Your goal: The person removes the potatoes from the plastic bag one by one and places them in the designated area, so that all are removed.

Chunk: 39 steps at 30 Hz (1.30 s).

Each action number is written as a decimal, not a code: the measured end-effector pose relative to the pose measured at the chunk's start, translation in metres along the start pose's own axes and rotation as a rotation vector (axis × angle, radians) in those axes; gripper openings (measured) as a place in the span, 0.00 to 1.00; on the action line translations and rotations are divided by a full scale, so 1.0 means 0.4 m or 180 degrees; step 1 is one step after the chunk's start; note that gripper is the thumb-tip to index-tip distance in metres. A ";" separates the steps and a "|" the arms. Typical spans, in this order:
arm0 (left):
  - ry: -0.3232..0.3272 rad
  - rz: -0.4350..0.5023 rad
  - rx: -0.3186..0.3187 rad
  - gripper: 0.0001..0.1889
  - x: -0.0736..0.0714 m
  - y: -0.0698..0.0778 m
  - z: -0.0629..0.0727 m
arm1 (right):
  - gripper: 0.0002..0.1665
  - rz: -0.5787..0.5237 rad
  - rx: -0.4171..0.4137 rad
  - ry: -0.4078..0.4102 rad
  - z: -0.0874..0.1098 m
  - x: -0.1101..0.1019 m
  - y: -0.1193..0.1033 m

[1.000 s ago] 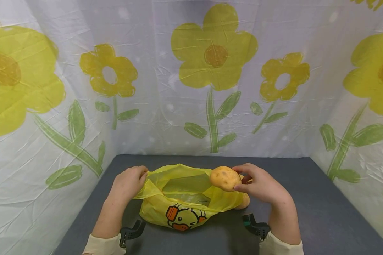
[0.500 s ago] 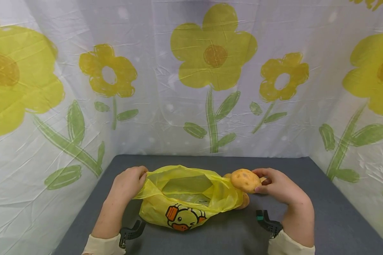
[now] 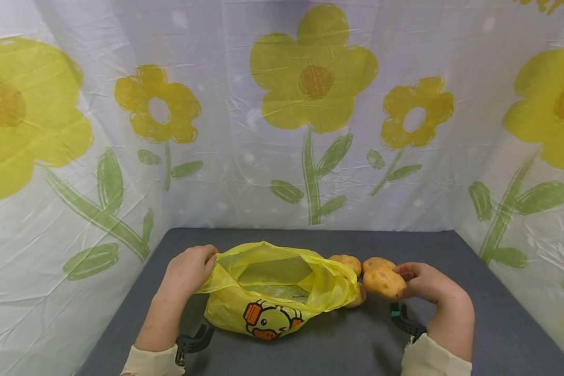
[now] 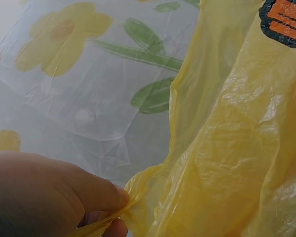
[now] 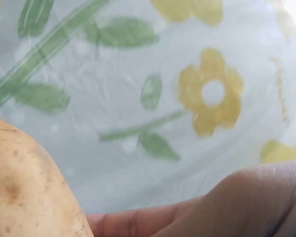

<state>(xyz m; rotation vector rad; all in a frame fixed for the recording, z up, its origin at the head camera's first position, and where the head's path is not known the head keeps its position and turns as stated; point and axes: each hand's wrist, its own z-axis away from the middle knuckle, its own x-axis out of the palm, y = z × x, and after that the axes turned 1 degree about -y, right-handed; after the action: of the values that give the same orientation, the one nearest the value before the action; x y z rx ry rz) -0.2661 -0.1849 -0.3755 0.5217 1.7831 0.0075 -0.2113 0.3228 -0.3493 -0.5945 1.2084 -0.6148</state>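
Observation:
My left hand (image 3: 191, 267) pinches the left rim of a yellow plastic bag (image 3: 244, 308) printed with a cartoon duck, and the bag's mouth gapes wide. In the left wrist view the thumb and fingers (image 4: 106, 197) squeeze the gathered film. To the right of the bag my right hand (image 3: 425, 282) holds a potato (image 3: 384, 282) by its right end. That potato (image 5: 24, 182) fills the lower left of the right wrist view. Behind it, partly covered, another potato (image 3: 377, 262) lies on the table. Two more potatoes sit against the bag's right side, one behind (image 3: 348, 262) and one in front (image 3: 359, 296).
A dark grey table (image 3: 310, 355) carries everything. White sheeting with yellow flowers (image 3: 315, 172) encloses the back and both sides. Each wrist wears a black camera bracket, one at the left (image 3: 195, 342) and one at the right (image 3: 408, 322).
My right hand has carried the potato from over the bag's right rim outward to the right and lower, uncovering the potatoes beside the bag. The left hand has stayed on the rim.

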 end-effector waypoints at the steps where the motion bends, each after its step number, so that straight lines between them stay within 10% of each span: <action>1: 0.0001 -0.0002 0.0001 0.11 0.000 0.000 0.000 | 0.39 -0.0050 0.0035 -0.0029 -0.004 0.001 0.008; 12: -0.0014 -0.0001 0.0008 0.11 0.002 0.002 -0.001 | 0.34 -0.0479 0.0397 -0.0147 -0.037 0.019 0.077; 39: -0.0031 -0.0037 0.0044 0.11 0.007 0.006 -0.003 | 0.32 -0.0135 0.0393 -0.0027 -0.057 0.023 0.081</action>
<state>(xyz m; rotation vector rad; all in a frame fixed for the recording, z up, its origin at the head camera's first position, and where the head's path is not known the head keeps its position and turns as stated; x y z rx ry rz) -0.2670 -0.1813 -0.3772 0.5207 1.7778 -0.0154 -0.2272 0.3367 -0.3841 -0.5193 1.1433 -0.7166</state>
